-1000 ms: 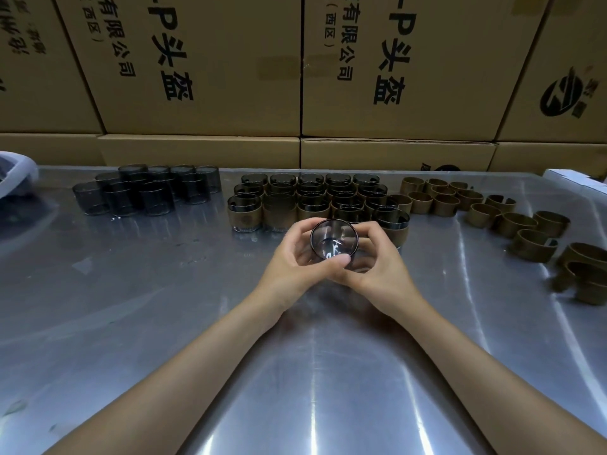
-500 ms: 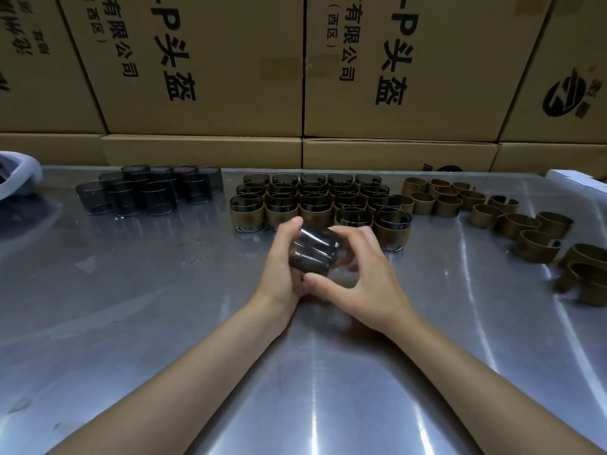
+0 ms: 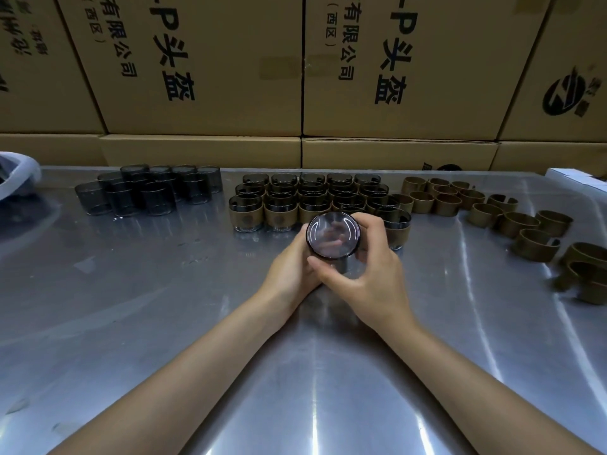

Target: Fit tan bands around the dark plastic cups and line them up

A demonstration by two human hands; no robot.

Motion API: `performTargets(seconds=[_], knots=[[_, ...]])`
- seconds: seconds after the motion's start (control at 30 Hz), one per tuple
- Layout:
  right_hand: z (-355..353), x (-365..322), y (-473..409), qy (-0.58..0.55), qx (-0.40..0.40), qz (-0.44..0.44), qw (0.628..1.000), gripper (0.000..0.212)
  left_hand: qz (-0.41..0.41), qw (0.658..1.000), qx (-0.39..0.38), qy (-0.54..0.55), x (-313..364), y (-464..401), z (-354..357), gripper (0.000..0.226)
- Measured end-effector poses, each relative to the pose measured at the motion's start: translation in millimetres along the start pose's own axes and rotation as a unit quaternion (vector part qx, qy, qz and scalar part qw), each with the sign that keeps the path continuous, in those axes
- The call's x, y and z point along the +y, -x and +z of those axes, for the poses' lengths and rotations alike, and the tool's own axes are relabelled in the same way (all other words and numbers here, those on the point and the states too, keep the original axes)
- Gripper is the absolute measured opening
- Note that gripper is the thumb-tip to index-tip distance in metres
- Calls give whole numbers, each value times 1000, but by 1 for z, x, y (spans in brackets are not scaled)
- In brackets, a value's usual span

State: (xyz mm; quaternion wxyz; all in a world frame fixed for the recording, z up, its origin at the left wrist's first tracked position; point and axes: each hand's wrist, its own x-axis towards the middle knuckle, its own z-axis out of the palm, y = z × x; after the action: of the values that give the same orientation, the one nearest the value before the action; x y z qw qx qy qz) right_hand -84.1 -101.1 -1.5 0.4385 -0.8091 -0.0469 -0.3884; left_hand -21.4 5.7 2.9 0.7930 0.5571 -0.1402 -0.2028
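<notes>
A dark see-through plastic cup (image 3: 332, 235) is held above the metal table (image 3: 164, 323), one round end tipped up toward me. My left hand (image 3: 289, 264) grips its left side and my right hand (image 3: 368, 274) wraps its right and lower side. No tan band shows on this cup. Behind my hands stand rows of banded cups (image 3: 279, 215). Bare dark cups (image 3: 147, 188) cluster at the back left. Loose tan bands (image 3: 486, 211) lie scattered at the back right.
Stacked cardboard boxes (image 3: 295, 77) wall off the far edge of the table. A white bag (image 3: 16, 175) sits at the far left, a white box corner (image 3: 574, 178) at the far right. Bare metal stretches between me and the cups.
The cup has turned in my hands: its side faced me half a second ago, now a round end faces up toward me. My hands stayed in the same spot.
</notes>
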Motion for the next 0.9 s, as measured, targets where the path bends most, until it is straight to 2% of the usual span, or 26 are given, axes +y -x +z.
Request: performTargets(seconds=[0.1,0.3,0.43,0.5,0.67,0.8,0.9], knots=[[0,4,-2,-17,-7,29,999,64,5,999,-27,40,0,0,1,54],[-2,6,-4,-21,-43,27,998,66,13,999,27,34,0,0,1,42],[-2,7,-3,3,-66,-4,998,67,4,999,24,28,5,5,0,60],[-1,7,-2,13,-73,-19,997,67,11,1000,14,18,5,7,1,54],[-2,7,-3,-7,-66,14,998,67,90,991,29,-98,1,11,6,18],[-2,9,-5,-62,-57,65,994,62,174,968,31,-177,-4,12,7,27],[-3,14,-8,-114,-58,101,987,61,199,956,9,-214,-5,11,4,31]])
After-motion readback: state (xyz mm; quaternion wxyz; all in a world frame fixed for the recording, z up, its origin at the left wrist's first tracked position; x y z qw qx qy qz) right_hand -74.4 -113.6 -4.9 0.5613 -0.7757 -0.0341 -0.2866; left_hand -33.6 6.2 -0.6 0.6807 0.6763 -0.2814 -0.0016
